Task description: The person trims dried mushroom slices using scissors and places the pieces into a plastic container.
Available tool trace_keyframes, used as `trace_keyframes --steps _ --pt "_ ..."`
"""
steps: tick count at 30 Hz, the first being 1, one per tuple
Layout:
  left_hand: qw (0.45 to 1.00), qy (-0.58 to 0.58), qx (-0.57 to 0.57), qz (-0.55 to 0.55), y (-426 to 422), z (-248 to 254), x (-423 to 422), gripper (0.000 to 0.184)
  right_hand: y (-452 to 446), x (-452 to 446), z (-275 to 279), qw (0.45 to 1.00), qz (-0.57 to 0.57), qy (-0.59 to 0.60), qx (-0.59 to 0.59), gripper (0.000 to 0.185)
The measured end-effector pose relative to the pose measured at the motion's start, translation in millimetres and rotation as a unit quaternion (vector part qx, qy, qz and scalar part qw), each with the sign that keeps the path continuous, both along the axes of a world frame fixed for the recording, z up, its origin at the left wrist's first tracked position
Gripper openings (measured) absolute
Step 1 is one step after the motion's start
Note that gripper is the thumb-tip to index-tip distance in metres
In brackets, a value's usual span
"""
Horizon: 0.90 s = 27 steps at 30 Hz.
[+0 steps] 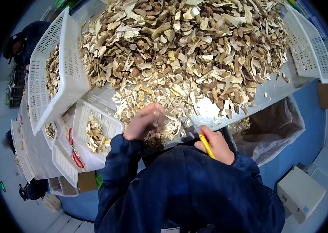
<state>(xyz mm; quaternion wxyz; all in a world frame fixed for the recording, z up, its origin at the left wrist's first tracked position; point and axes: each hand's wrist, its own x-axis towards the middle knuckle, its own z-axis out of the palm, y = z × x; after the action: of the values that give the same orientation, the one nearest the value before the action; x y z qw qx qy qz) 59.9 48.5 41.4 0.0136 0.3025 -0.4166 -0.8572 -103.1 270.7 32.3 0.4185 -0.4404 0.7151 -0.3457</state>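
My right hand (219, 147) is closed round the yellow handle of a knife (206, 145), its thin blade pointing up and left over the metal table. Across from it, my left hand (145, 121) is curled at the near edge of a heap of dried mushroom slices (195, 50). Its fingers are smeared by motion, so whether a slice is between them does not show. Pale slices (171, 128) lie just beside its fingertips. Under that hand sits a small pile of brown crumbly bits (155, 140) at the table's edge.
A white tray (79, 124) with some slices lies left, beside red-handled scissors (74, 149). White perforated baskets stand at left (65, 66) and right (311, 50). Below the table's right edge is a lined bin (268, 132). Other people (32, 40) are at the far left.
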Motion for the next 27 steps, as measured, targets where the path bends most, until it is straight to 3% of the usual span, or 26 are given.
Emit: trace_keyframes --steps 3,4,5,7,8,11,15,18,23,27 --pt "0.998 -0.02 -0.065 -0.017 -13.3 -8.4 -29.5 0.017 6.0 -7.3 3.2 0.998 -0.058 0.002 0.003 0.045" --pt "0.989 -0.031 -0.134 -0.049 -21.9 -20.2 -39.8 0.027 7.9 -9.0 4.3 0.997 -0.073 0.002 0.003 0.045" --pt "0.953 -0.077 -0.291 -0.044 -21.8 -27.1 -44.6 0.029 9.7 -10.3 4.8 0.997 -0.079 0.001 -0.001 0.045" --pt "0.801 -0.16 -0.576 -0.026 -9.4 -25.2 -66.6 0.034 12.1 -13.1 5.6 0.996 -0.089 -0.001 -0.009 0.045" --pt "0.766 -0.242 -0.592 -0.066 -4.3 -18.3 -75.5 0.038 12.6 -13.2 5.8 0.996 -0.088 0.002 -0.009 0.045" --pt "0.654 -0.327 -0.671 -0.121 7.4 -26.2 -95.0 0.036 14.2 -12.9 3.3 0.996 -0.085 0.01 -0.011 0.046" --pt "0.656 -0.248 -0.711 -0.059 15.0 -38.6 -96.3 0.032 14.3 -12.6 0.8 0.997 -0.075 0.016 -0.019 0.046" --pt "0.715 -0.141 -0.685 -0.005 10.4 -30.2 -81.7 0.03 14.3 -15.3 -0.5 0.996 -0.078 0.029 -0.028 0.047" --pt "0.882 -0.06 -0.466 0.012 3.3 -23.3 -51.9 0.026 3.9 -18.9 6.5 0.995 -0.049 0.09 -0.017 0.053" --pt "0.945 -0.07 -0.308 -0.087 1.8 12.4 -35.8 0.02 -12.3 -21.1 22.9 0.993 -0.003 0.114 -0.006 0.061"
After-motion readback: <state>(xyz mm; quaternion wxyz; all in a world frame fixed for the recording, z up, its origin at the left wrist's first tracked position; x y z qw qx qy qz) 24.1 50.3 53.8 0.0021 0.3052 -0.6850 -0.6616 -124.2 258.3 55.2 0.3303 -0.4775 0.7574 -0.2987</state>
